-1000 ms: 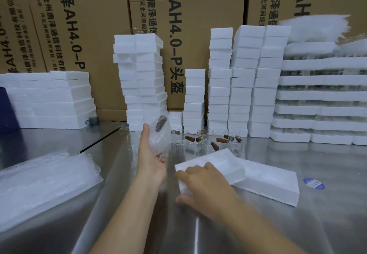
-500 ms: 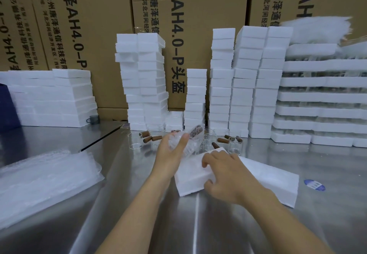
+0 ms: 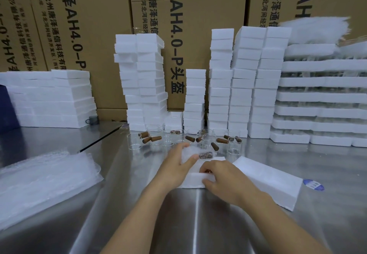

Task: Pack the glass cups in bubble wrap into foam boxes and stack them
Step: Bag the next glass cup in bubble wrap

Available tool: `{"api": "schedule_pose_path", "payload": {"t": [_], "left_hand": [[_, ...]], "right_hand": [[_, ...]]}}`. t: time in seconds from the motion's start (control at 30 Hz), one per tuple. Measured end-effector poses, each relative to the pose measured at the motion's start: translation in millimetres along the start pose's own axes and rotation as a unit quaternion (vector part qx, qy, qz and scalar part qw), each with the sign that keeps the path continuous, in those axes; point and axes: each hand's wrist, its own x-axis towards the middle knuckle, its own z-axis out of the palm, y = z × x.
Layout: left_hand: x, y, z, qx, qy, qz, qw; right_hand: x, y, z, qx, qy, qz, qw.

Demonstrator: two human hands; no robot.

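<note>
A glass cup wrapped in bubble wrap (image 3: 195, 153), with a brown cork end showing, lies across the open white foam box (image 3: 193, 180) at the table's centre. My left hand (image 3: 175, 164) grips the wrapped cup from the left, thumb on top. My right hand (image 3: 222, 178) holds the box's near edge, fingers curled over the rim. A foam lid (image 3: 268, 180) lies flat just right of the box. Several bare glass cups (image 3: 136, 141) and brown corks (image 3: 155, 139) stand behind the box.
Tall stacks of foam boxes (image 3: 143, 79) line the back against cardboard cartons (image 3: 83, 25). Foam trays (image 3: 321, 99) are piled at the right. A pile of bubble wrap sheets (image 3: 43, 176) lies at the left. A blue sticker (image 3: 313, 184) lies on the steel table (image 3: 198, 224).
My left hand has carried the wrapped cup from upright at the left down and right onto the foam box. My right hand has shifted along the box's near edge.
</note>
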Motion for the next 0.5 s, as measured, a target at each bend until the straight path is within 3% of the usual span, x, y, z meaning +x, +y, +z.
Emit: {"api": "schedule_pose_path", "payload": {"t": [0.17, 0.5], "left_hand": [[1.2, -6.1, 5.3, 0.028, -0.027, -0.015, 0.999], [-4.0, -8.6, 7.5, 0.049, -0.002, 0.072, 0.996]], "right_hand": [[2.0, 2.3, 4.0, 0.039, -0.012, 0.004, 0.999], [1.9, 3.3, 6.4, 0.055, 0.0, -0.003, 0.998]]}}
